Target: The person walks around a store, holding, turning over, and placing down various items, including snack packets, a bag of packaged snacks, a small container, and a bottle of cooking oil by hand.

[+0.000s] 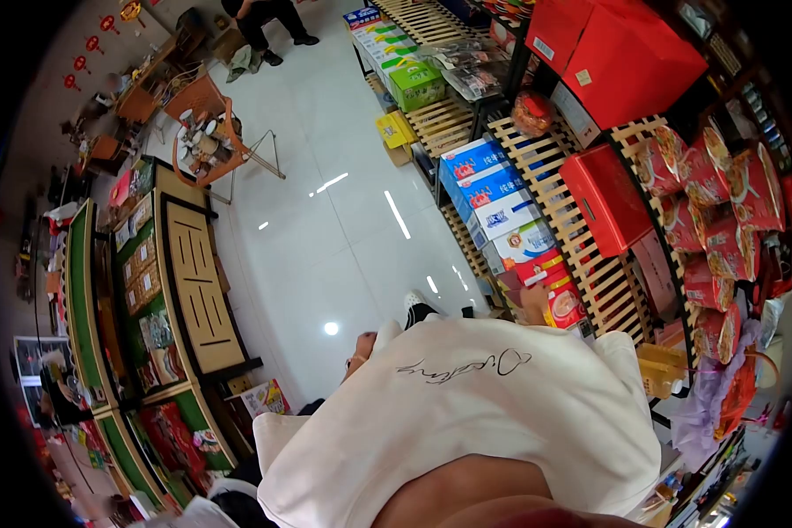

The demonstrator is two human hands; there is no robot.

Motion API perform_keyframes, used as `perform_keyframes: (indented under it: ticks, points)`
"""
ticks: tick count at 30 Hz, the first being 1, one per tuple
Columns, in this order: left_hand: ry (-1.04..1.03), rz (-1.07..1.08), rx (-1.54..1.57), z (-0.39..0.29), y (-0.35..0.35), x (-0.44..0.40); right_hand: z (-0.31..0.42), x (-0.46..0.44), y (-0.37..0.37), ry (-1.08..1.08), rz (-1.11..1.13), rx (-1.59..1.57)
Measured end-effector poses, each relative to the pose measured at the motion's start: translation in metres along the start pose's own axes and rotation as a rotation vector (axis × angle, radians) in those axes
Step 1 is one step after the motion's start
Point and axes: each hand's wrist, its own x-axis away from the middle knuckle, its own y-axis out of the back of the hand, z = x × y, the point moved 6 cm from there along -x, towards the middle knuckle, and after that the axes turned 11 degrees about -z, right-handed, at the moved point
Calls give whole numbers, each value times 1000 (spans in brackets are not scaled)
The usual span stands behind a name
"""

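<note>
My left hand (361, 347) hangs low beside my body over the pale tiled floor, with something at its wrist. Its fingers look curled in, and nothing shows in them. On the other side, my right hand (533, 305) is at the edge of the slatted shelf, against a red carton (565, 305) with a food picture. Its fingers look stretched out, though part of the hand is hidden by my white top (493, 387). Just beyond it on the shelf are a blue-and-red carton (526, 242) and blue-and-white cartons (488, 180).
Slatted shelves (590, 273) line the right, with red boxes (603, 198) and red noodle packets (713, 198). A folding chair (209, 132) loaded with jars stands ahead left. A goods rack (185, 282) runs along the left. A seated person's legs (268, 22) show at the far end.
</note>
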Motion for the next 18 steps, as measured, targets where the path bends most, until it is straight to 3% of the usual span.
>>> perform_keyframes:
  ticks: [1,3,6,11,13,18]
  points:
    - [70,0,56,-7,8,-26,4,-1,6,-54,-17,-29]
    - [451,0,235,-15,23,-75,8,-8,9,-117,-63,-59]
    - [328,-47,268,-50,46,-135,3,-5,0,-141,-130,-62]
    - [379,17,271,-76,44,-193,56,31,44,-21,-397,59]
    - [451,102,294,-59,31,-209,75,31,49,-29,-423,72]
    - [344,257,54,-53,29,-248,109,-14,26,-108,-346,36]
